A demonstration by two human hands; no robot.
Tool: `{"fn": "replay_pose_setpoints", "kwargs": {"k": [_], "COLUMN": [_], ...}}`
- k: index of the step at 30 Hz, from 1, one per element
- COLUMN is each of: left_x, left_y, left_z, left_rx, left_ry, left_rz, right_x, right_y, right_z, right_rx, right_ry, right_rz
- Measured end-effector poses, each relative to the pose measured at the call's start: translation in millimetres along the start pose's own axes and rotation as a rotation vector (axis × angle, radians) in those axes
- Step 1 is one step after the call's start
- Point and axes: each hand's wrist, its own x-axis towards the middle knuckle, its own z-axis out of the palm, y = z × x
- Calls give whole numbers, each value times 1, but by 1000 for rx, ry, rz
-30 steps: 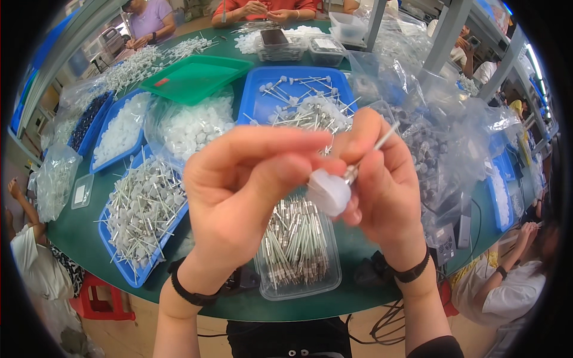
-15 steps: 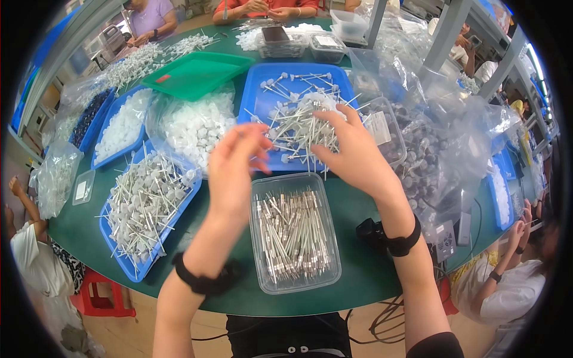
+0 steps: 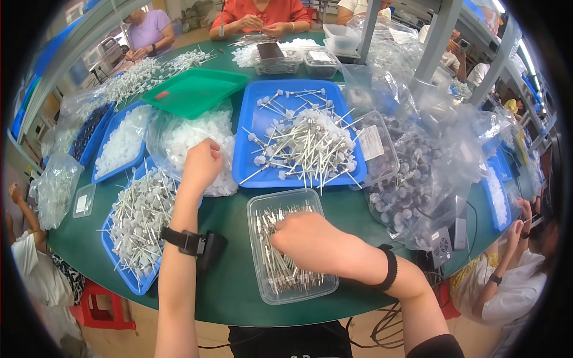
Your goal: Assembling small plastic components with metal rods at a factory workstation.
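The table's [image 3: 225,298] near edge curves before both hands; the right hand [image 3: 310,240], fingers curled, is over the box [image 3: 301,298] of rods [image 3: 277,269], its grip hidden; green tabletop parts the wrists; the left hand [image 3: 203,164] curls over the bag [image 3: 225,188] of caps [image 3: 186,141], pinch unclear; the blue tray [image 3: 248,119] lies beyond the right.

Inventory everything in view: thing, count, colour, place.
Table: one, green, centre.
Rod tub: one, clear, front centre.
Other tubs: several, clear, far side.
Blue trays: at least five, blue, left to right.
Green tray: one, green, centre left.
White-piece bag: one, clear, centre left.
Grey-piece bag: at least one, clear, right.
Stool: one, red, lower left.
Co-workers: several, variously dressed, around the table.
Straps: two, black, wrists.
Left hand: one, bare, at the white pieces.
Right hand: one, bare, over the rods.
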Motion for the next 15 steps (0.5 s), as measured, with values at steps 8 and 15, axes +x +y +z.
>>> {"fn": "replay_pose_setpoints", "kwargs": {"k": [8,15], "left_x": [-13,-46], "left_y": [18,135], "left_z": [-22,-61], "left_rx": [-71,-770], "left_ry": [-89,-41], "left_rz": [77,255], "right_x": [-11,-17], "right_y": [-11,-7], "right_z": [-5,-22], "right_rx": [-1,81], "right_ry": [64,-4], "right_rz": [-40,110]}}
